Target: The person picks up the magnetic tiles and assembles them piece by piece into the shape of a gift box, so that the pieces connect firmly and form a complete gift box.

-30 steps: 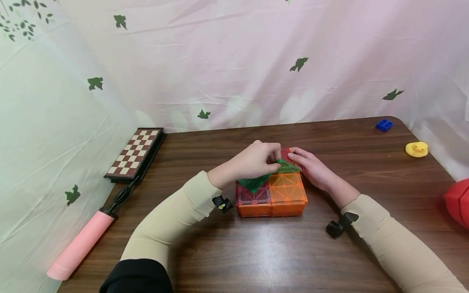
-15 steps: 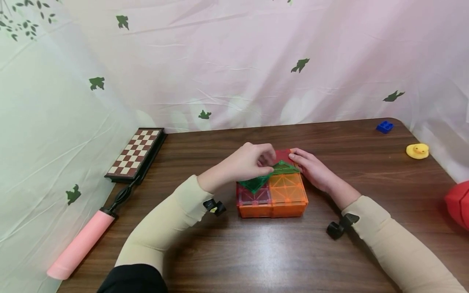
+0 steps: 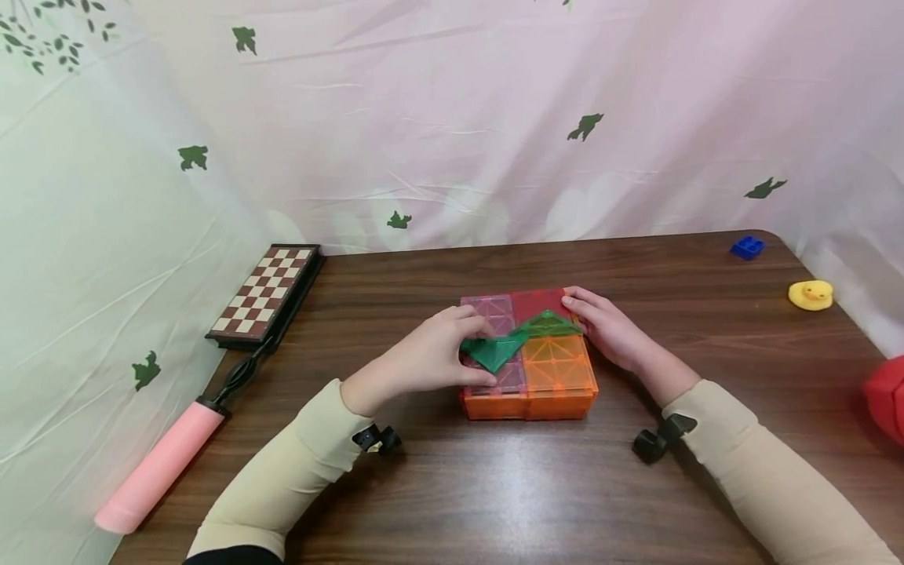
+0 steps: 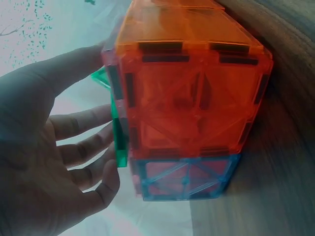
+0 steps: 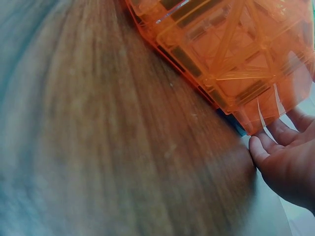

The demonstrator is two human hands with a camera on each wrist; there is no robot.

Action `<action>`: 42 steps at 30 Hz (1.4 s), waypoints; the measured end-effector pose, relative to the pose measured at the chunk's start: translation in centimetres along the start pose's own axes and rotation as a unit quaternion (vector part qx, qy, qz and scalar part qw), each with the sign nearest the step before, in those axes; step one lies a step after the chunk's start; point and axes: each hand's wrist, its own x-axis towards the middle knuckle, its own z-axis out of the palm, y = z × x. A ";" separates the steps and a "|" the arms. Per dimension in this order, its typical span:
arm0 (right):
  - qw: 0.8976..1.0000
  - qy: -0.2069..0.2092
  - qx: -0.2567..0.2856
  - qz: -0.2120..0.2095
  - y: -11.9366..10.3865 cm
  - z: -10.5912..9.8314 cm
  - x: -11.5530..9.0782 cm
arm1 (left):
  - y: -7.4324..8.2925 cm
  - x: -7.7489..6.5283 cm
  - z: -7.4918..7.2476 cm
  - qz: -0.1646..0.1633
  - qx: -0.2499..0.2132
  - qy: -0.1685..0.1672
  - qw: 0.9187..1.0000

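A box built of translucent magnetic tiles stands on the table, orange in front, with purple, red and orange squares on top. Two green triangular tiles lie across the top: the left green tile is tilted over the purple squares, and the right green tile is by the right edge. My left hand spreads thumb and fingers around the left green tile; fingertips touch or nearly touch its edge in the left wrist view. At the far right corner, my right hand holds the box, thumb on top. A blue tile shows low on the box.
A checkered game board lies at the back left, with a pink-barrelled hand pump before it. At the right are a blue toy brick, a yellow rubber duck and a red object partly out of view.
My left hand has moved left and toward me, from the right green tile to the left one, uncovering the far purple square. My right hand stays at the box's corner.
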 end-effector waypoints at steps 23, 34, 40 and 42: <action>1.000 -0.001 0.011 0.003 0.0 0.0 -0.1 | -0.1 0.3 0.4 -0.014 -0.044 0.039 0.998; 1.000 0.000 0.008 0.004 -0.1 0.0 -0.1 | -0.9 1.1 -0.1 -0.021 -0.071 0.051 0.996; 1.000 0.002 0.007 0.005 0.0 0.0 0.0 | -1.4 1.5 0.0 -0.030 -0.079 0.068 0.994; 1.000 0.003 0.006 0.006 0.0 0.0 0.0 | -1.4 1.6 0.1 -0.034 -0.086 0.074 0.993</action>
